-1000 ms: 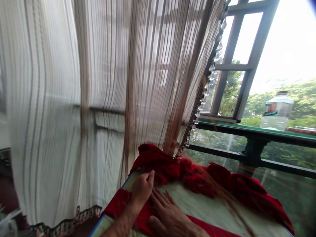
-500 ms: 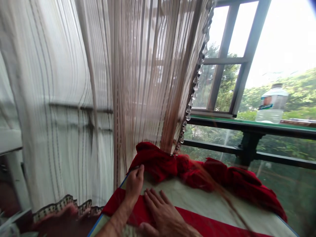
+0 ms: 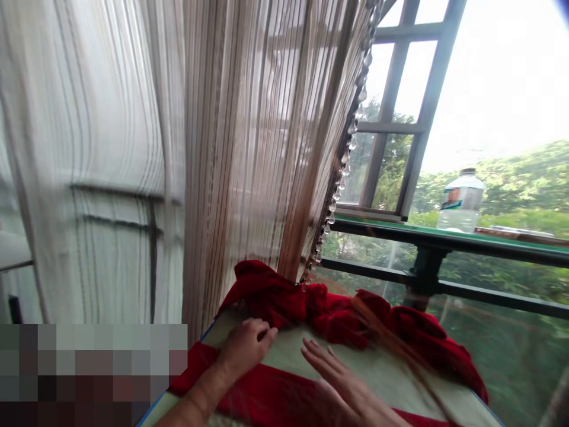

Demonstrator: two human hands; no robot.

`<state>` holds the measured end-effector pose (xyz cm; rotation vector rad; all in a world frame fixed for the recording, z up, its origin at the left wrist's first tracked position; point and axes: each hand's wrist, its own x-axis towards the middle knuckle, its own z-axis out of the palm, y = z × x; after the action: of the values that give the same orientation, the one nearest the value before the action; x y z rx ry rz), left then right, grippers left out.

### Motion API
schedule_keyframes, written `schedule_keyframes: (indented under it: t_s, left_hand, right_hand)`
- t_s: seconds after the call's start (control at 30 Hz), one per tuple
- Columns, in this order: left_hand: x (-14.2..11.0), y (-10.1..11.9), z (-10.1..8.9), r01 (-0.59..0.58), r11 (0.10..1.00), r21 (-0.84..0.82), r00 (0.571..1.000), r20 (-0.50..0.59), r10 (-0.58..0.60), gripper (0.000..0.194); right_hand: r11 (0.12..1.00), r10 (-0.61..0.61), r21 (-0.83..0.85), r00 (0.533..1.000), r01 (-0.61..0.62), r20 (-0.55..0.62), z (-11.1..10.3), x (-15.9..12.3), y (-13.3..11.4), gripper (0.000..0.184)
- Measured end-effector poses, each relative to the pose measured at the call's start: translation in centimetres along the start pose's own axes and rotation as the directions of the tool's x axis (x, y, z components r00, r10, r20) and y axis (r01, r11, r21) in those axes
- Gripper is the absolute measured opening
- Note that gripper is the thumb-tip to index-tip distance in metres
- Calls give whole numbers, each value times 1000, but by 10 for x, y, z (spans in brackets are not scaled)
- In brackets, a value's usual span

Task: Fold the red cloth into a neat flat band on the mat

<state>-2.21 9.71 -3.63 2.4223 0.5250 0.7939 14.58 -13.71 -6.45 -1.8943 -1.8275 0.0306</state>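
My left hand (image 3: 244,347) rests on a pale green surface with red bands (image 3: 391,373), its fingers curled in at the edge of a crumpled red cloth (image 3: 338,311). Whether it holds anything I cannot make out. My right hand (image 3: 340,376) lies beside it with fingers stretched out flat over the pale surface and the red band, holding nothing. The red cloth is bunched along the far edge of the surface, under the hem of a sheer striped curtain (image 3: 249,148).
The curtain's beaded edge (image 3: 342,172) hangs just above the cloth. Behind stands a window frame (image 3: 400,118) with a green sill (image 3: 448,237), on which a plastic water bottle (image 3: 460,201) stands. Trees show outside. The lower left is blurred out.
My left hand has curled its fingers in and shifted slightly back from the cloth's corner. My right hand slid right and forward. The view swung a little to the right.
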Motion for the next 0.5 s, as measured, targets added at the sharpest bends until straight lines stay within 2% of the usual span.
schedule_keyframes:
  t_s: [0.07, 0.1, 0.17, 0.23, 0.3, 0.33, 0.5]
  left_hand:
    - [-10, 24, 5, -140, 990, -23, 980, 140, 142, 28]
    - [-16, 36, 9, -206, 978, -44, 953, 217, 210, 26]
    - [-26, 56, 17, -310, 948, -76, 858, 407, 313, 41]
    - [-33, 67, 22, -350, 934, -74, 755, 569, 327, 63]
    - [-36, 71, 24, -340, 940, -29, 696, 665, 272, 74]
    - [-36, 71, 24, -332, 943, -4, 682, 690, 243, 76]
    - [-32, 76, 12, -322, 942, 96, 670, 726, 155, 75]
  right_hand:
    - [1000, 27, -8, 997, -28, -77, -9, -8, 3, 56]
    - [999, 41, -13, 995, -43, -87, -11, -13, 6, 57]
    - [995, 95, -33, 991, -99, -92, -13, -21, 11, 58]
    - [982, 175, -59, 983, -178, -45, -12, -27, 15, 59]
    - [970, 234, -79, 972, -232, 14, -10, -29, 16, 61]
    - [966, 247, -83, 968, -243, 40, -10, -29, 16, 61]
    - [969, 242, -72, 966, -236, 88, -14, -27, 9, 61]
